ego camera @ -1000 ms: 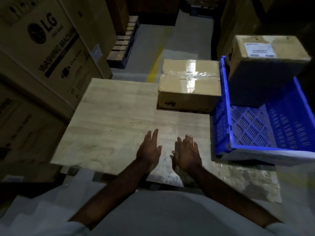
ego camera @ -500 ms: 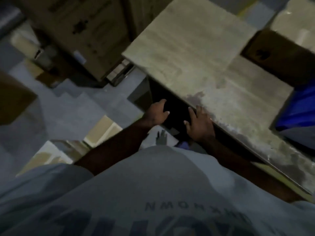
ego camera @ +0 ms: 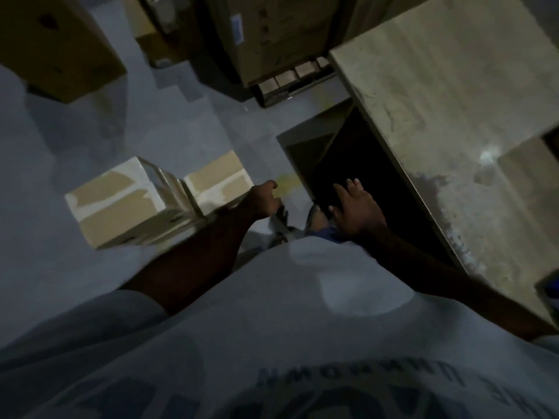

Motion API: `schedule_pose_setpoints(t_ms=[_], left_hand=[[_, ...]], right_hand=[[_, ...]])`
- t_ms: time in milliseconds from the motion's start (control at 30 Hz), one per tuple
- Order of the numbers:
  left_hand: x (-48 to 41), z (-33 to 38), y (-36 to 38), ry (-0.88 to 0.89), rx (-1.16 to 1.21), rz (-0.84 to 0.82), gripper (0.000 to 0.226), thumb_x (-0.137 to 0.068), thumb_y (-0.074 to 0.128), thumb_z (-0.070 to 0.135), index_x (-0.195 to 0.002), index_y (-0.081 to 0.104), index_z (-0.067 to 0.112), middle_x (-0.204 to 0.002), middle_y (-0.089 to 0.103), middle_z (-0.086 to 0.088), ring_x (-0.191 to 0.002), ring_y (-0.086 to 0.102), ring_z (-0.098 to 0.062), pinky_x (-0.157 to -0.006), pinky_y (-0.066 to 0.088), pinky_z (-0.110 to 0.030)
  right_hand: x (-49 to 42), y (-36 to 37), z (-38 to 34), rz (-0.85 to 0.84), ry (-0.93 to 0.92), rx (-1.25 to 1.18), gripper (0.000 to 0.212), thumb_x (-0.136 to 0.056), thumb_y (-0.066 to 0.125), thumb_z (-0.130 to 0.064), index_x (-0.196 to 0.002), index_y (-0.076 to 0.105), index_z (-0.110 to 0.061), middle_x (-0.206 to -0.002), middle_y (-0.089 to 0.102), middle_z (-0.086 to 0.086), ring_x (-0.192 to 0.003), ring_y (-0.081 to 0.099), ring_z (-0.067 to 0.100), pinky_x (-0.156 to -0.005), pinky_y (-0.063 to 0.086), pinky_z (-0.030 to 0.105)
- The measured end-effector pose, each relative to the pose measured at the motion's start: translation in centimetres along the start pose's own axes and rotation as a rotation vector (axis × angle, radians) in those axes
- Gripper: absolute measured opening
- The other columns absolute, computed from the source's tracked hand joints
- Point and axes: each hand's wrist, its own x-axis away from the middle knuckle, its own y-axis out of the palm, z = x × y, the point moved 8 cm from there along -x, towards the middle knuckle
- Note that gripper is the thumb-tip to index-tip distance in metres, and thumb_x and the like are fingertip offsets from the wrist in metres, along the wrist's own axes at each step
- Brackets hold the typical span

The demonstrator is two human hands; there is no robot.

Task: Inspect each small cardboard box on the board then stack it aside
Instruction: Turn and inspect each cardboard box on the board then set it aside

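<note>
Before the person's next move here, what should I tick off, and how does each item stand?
1. Left grip empty: ok, loosely curled, holding nothing.
2. Right grip empty: ok, fingers spread, holding nothing.
3. Two taped small brown cardboard boxes set aside on the grey floor: ok.
4. Their alignment: cannot tell, blurred.
5. Next box waiting on the pale wooden board: cannot tell, board only partly in view.

Both bare forearms reached forward and down. The left hand [ego camera: 263,198] hung with its fingers loosely curled, thumb uppermost. The right hand [ego camera: 358,208] faced palm down, its fingers [ego camera: 352,186] straight, slightly spread, apart from the left's.
</note>
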Motion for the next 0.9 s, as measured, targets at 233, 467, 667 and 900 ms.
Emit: schedule_pose_setpoints(t_ms=[233,467,667,900], left_hand=[[-0.3,-5.0,-4.1,-0.220,0.219,0.057,0.052,-0.099,0.067,0.032,-0.144,0.050,0.011,-0.135,0.064,-0.016,-0.125,0.060,-0.034,-0.099,0.047,-0.033],[-0.8,-9.9,-7.8,-0.436,0.496,0.155,0.047,-0.102,0.064,0.017,-0.144,0.048,0.003,-0.132,0.063,-0.016,-0.098,0.055,-0.017,-0.053,0.042,-0.003],[-7.0,-15.2,-8.5,-0.482,0.551,0.155,0.056,-0.099,0.068,0.032,-0.147,0.047,0.011,-0.132,0.064,-0.017,-0.108,0.064,-0.027,-0.077,0.050,-0.025],[-21.4,-28.2,-3.1,-0.505,0.467,0.033,0.058,-0.101,0.064,0.038,-0.149,0.044,0.012,-0.139,0.059,-0.016,-0.121,0.060,-0.031,-0.084,0.046,-0.027]], right_hand=[[-8.5,0.5,-3.2,-0.141,-0.133,0.004,0.063,-0.104,0.053,-0.035,-0.159,0.037,-0.009,-0.164,0.032,0.026,-0.154,0.025,0.043,-0.116,0.035,0.051],[-19.6,3.7,-6.0,-0.358,-0.167,-0.045,0.063,-0.101,0.058,-0.033,-0.156,0.038,-0.012,-0.154,0.042,0.026,-0.144,0.038,0.043,-0.106,0.044,0.053],[-26.4,6.7,-7.7,-0.396,-0.141,-0.049,0.062,-0.103,0.061,-0.033,-0.158,0.039,-0.014,-0.153,0.048,0.022,-0.138,0.048,0.042,-0.107,0.045,0.050],[-38.5,19.4,-8.2,-0.673,0.326,-0.667,0.048,-0.101,0.066,-0.038,-0.144,0.057,-0.016,-0.133,0.061,0.012,-0.110,0.065,0.023,-0.089,0.049,0.031]])
